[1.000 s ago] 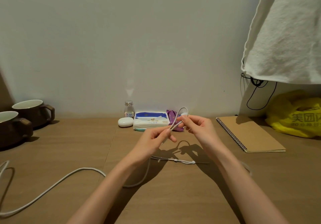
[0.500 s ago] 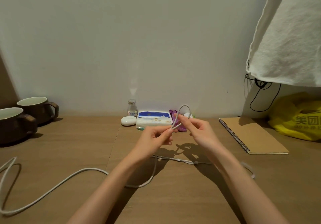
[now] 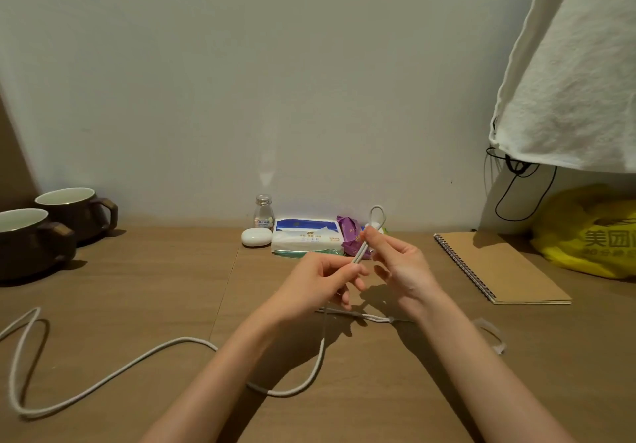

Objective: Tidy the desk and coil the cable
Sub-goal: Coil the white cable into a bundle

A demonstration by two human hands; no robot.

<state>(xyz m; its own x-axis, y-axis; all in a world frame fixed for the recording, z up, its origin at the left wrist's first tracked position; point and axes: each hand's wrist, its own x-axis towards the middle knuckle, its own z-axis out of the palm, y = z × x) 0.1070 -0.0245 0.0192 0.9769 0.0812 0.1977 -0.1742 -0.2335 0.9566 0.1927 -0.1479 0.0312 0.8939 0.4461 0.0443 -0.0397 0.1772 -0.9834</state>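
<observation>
A person's two bare hands work a white cable (image 3: pixel 113 370) above the middle of a wooden desk (image 3: pixel 144 281). The left hand (image 3: pixel 318 279) pinches two strands of the cable together between thumb and forefinger, its other fingers curled under. The right hand (image 3: pixel 401 263) pinches the same doubled strands a little higher, between thumb and fingertips, so that a small closed loop (image 3: pixel 378 215) stands up above the right fingertips, in front of the wall. Below the left hand the cable drops to the desk, curves near the front edge under the left forearm, then snakes away toward the left edge, where it bends back on itself and runs out of view.

A thin cord with a small bead (image 3: pixel 364 316) lies flat on the desk beneath the wrists. Along the back edge sit a small glass bottle (image 3: pixel 264 211), a white oval case (image 3: pixel 256 237), a tissue pack (image 3: pixel 304 238) and a purple wrapper (image 3: pixel 351 238), close together. Two brown mugs (image 3: pixel 51 222) stand at the back left corner. A spiral notebook (image 3: pixel 499 265) lies toward the right edge, with a yellow plastic bag (image 3: pixel 588 232) behind it at the back right corner. A white cloth (image 3: pixel 571 71) hangs above that corner.
</observation>
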